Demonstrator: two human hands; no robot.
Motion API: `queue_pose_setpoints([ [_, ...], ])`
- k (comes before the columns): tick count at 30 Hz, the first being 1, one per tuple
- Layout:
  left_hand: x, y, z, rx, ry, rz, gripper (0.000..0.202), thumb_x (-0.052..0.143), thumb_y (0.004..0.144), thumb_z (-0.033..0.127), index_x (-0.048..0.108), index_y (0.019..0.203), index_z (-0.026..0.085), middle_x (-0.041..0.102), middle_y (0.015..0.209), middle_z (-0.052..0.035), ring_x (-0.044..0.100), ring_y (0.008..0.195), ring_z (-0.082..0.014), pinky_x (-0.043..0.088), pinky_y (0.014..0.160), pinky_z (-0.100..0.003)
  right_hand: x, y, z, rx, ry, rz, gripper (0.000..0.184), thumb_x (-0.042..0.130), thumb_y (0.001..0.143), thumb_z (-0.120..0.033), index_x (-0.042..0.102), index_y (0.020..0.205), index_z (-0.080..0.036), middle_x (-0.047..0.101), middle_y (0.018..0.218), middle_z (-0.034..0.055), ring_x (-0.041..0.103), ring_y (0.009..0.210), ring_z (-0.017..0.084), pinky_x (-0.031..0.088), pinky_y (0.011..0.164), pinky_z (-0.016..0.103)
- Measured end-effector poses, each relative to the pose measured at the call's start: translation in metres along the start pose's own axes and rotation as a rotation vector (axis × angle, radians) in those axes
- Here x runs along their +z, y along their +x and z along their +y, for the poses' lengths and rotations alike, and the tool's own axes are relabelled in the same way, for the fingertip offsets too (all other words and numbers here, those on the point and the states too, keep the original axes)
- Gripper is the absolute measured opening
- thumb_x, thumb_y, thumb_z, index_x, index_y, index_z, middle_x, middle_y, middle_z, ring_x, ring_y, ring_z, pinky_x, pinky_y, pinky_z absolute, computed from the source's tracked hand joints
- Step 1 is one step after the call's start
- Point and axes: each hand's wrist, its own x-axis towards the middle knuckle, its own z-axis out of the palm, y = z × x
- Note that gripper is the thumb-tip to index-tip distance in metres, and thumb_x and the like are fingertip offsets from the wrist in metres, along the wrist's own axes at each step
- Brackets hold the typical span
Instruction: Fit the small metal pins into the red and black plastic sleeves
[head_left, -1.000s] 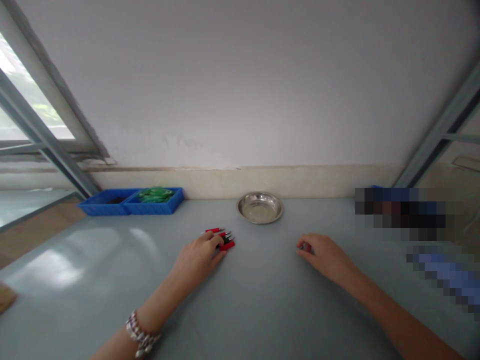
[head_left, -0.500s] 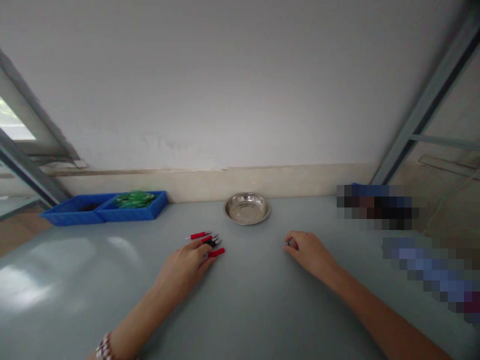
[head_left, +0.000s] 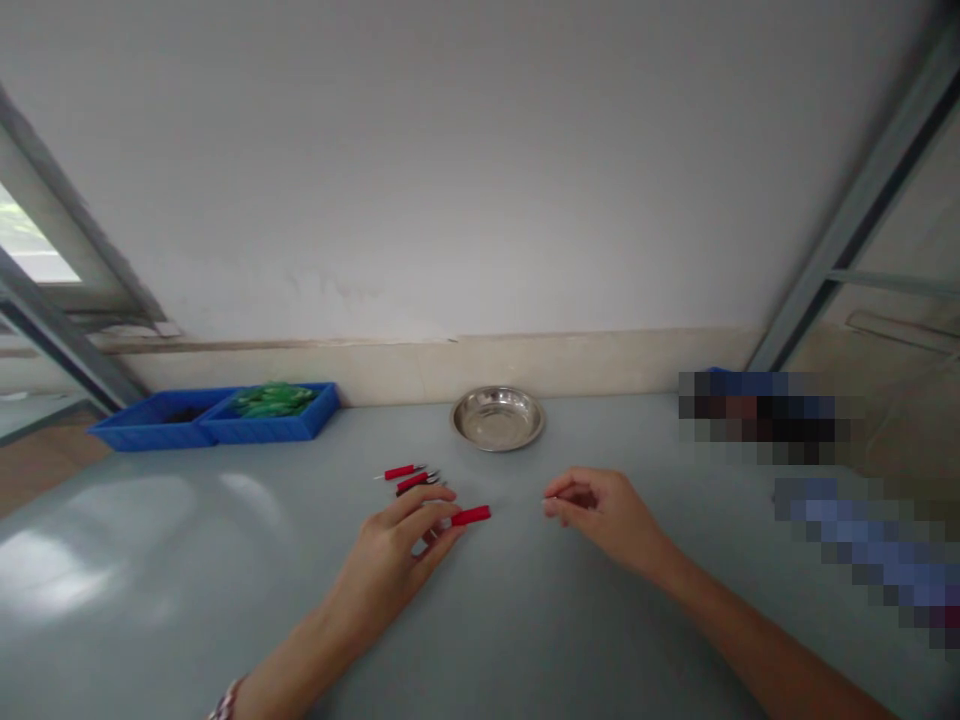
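Observation:
My left hand [head_left: 409, 540] is closed on a red pen part [head_left: 471, 516], a short tube whose red end points right past my fingertips. Just beyond that hand, two more red pen parts [head_left: 400, 471] [head_left: 417, 481] with silvery tips lie on the table, and a dark one shows partly beside them, half hidden by my fingers. Over to the right, my right hand [head_left: 600, 510] has thumb and forefinger pinched together. Something tiny may be at those fingertips, too small to name. A gap separates the two hands.
A round steel dish [head_left: 497, 445] stands near the wall. Two blue trays [head_left: 270, 428] sit at the back left, one with green pieces [head_left: 276, 400], the other with dark bits. Blurred blocks cover things at the right. The grey tabletop [head_left: 480, 640] meets the wall behind.
My left hand has moved right and lifted the red pen part away from the others. My right hand has shifted left towards it, still pinched. The view has moved slightly.

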Motion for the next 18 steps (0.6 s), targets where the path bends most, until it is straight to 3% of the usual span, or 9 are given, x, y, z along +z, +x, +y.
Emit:
queue_pose_setpoints([
  [5,0.004,-0.003,0.010,-0.049,-0.099,-0.062,0.013,0.050,0.081,0.020,0.062,0.084,0.017,0.063,0.092,-0.0042,0.061,0.060,-0.0077,0.053,0.057,-0.018,0.018,-0.007,-0.005,-0.004,0.244,-0.048,0.013,0.063,0.068,-0.027,0.060,0.073,-0.015,0.064,0.061,0.0009,0.060,0.058,0.013,0.046,0.056,0.023],
  [18,0.008,-0.005,0.013,-0.027,-0.168,-0.151,0.011,0.051,0.080,0.015,0.060,0.085,0.017,0.064,0.081,-0.0014,0.059,0.064,-0.0083,0.049,0.060,-0.016,0.029,-0.012,-0.008,-0.053,0.248,-0.081,0.008,0.061,0.069,-0.023,0.060,0.074,-0.017,0.067,0.067,0.0012,0.062,0.063,0.013,0.046,0.060,0.022],
])
